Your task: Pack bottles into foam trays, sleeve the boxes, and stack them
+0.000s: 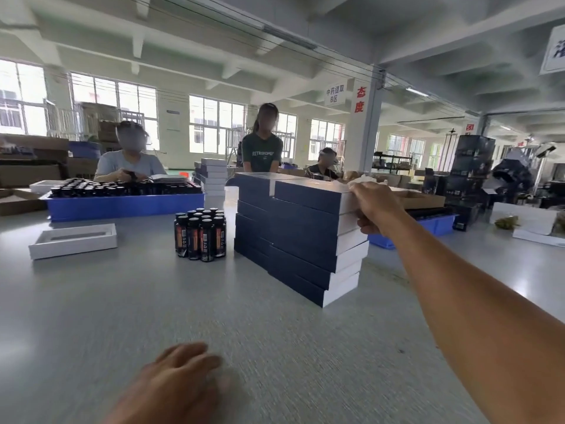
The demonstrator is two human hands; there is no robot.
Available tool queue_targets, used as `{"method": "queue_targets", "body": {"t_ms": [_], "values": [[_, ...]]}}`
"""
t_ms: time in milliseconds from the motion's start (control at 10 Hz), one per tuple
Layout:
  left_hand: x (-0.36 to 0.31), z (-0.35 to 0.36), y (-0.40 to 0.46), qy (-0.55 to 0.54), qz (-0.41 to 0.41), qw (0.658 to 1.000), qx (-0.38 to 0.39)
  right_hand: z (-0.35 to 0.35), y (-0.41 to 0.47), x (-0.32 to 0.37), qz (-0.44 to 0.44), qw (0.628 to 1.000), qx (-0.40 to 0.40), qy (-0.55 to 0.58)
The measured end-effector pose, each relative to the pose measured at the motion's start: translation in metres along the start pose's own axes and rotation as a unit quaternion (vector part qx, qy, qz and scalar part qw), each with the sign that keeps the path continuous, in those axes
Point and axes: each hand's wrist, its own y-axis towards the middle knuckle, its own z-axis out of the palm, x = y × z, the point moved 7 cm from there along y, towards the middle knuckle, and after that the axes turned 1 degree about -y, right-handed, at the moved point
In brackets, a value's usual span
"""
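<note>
A stack of several dark blue sleeved boxes [299, 240] stands mid-table, with a second stack behind it. My right hand [374, 208] reaches out and grips the right end of the top sleeved box [312, 195], fingers curled over its white end. My left hand [180, 377] rests near the table's front edge, fingers relaxed, holding nothing. A cluster of dark bottles with orange labels [200, 234] stands left of the stack. An empty white foam tray box [73, 240] lies further left.
A blue crate full of bottles [122, 203] sits at the back left, another blue crate [434, 224] behind my right arm. White boxes [214, 179] are piled behind. Three people work at the table's far side. White boxes [532, 228] lie at the right.
</note>
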Motion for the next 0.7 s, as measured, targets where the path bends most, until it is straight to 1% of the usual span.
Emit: {"method": "queue_targets", "body": {"t_ms": [100,200,300,400,500,600,700], "values": [[-0.037,0.020,0.029,-0.059,0.006,0.997,0.047,0.001,0.000,0.001,-0.020,1.000,0.013,-0.014],[-0.061,0.036,0.029,-0.094,0.061,0.994,-0.004,0.001,0.001,0.006,-0.059,0.996,0.016,-0.067],[-0.058,0.036,0.033,-0.058,0.036,0.998,0.007,0.002,0.002,0.009,-0.083,0.991,0.019,-0.099],[-0.060,0.035,0.038,-0.089,0.048,0.995,0.020,0.004,0.002,0.008,-0.096,0.989,0.020,-0.110],[-0.058,0.039,0.040,-0.027,0.062,0.997,-0.030,0.004,0.003,0.006,-0.090,0.991,0.025,-0.094],[-0.054,0.042,0.040,-0.074,0.075,0.994,-0.042,0.003,0.003,-0.001,-0.071,0.996,0.025,-0.054],[-0.054,0.039,0.039,-0.089,0.075,0.991,-0.066,-0.011,-0.006,-0.007,-0.065,0.995,-0.061,-0.036]]}}
